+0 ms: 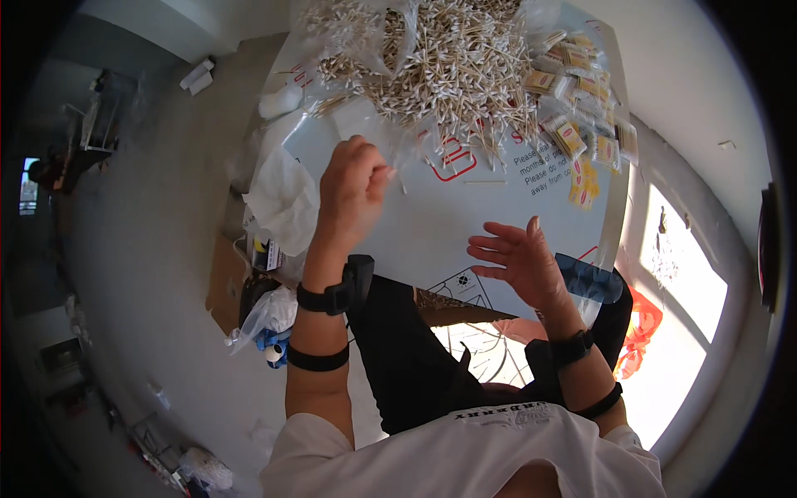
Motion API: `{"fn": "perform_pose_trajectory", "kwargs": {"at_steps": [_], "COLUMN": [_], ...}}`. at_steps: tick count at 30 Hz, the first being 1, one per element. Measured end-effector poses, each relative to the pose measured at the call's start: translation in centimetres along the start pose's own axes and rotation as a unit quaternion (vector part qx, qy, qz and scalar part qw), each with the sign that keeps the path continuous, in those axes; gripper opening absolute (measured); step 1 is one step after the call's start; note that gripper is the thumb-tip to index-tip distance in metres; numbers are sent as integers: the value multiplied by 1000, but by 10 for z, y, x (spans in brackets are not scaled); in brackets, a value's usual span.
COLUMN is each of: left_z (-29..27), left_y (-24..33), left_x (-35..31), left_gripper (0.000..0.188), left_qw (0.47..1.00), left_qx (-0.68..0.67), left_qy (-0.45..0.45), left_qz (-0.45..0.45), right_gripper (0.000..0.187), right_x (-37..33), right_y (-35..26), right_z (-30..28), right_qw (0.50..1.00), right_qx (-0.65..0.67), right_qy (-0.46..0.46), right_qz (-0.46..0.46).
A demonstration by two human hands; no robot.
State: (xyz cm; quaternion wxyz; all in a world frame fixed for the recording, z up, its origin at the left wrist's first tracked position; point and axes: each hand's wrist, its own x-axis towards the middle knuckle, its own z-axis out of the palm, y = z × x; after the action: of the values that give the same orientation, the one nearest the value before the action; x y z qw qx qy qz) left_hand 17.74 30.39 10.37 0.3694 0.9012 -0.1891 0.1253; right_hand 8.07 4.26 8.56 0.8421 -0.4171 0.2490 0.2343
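My left hand (357, 187) is raised over the left part of the table, its fingers curled closed in a pinch. What it holds, if anything, is hidden. Just beyond it lies a clear plastic bag (378, 129). My right hand (525, 261) hovers over the near right side of the table, fingers spread, holding nothing. A large heap of cotton swabs (452, 62) covers the far middle of the table. One loose cotton swab (484, 182) lies between the heap and my right hand.
Several small packets (569, 137) with yellow labels are piled at the table's right edge, beside flat yellow labels (584, 184). White crumpled sheeting (282, 203) hangs over the left edge. A cardboard box (224, 286) stands below it. An orange-red bag (639, 328) lies on the floor at right.
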Motion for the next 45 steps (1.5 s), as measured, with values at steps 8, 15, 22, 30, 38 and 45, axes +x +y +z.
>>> {"fn": "perform_pose_trajectory", "kwargs": {"at_steps": [8, 15, 22, 30, 38, 45], "left_z": [35, 20, 30, 28, 26, 27], "left_y": [54, -36, -40, -34, -27, -26], "left_x": [-71, -56, -61, -60, -63, -67], "left_gripper": [11, 10, 6, 10, 10, 12], "left_qw": [976, 968, 946, 950, 952, 972], "left_qx": [-172, 217, 279, 278, 284, 216], "left_qy": [-12, -59, -99, -75, -71, -58], "left_qz": [-134, -114, -131, -121, -84, -74], "right_gripper": [27, 21, 18, 15, 23, 24], "right_x": [7, -20, -34, -41, 46, 108], "right_y": [31, 45, 56, 46, 60, 80], "right_z": [9, -25, -54, -54, 43, 94], "right_qw": [999, 996, 999, 992, 986, 902], "right_qx": [-42, -59, -13, -92, -132, -380], "right_qy": [0, 59, 34, 36, -70, 48], "right_qz": [4, 11, -37, -81, -71, -200]}}
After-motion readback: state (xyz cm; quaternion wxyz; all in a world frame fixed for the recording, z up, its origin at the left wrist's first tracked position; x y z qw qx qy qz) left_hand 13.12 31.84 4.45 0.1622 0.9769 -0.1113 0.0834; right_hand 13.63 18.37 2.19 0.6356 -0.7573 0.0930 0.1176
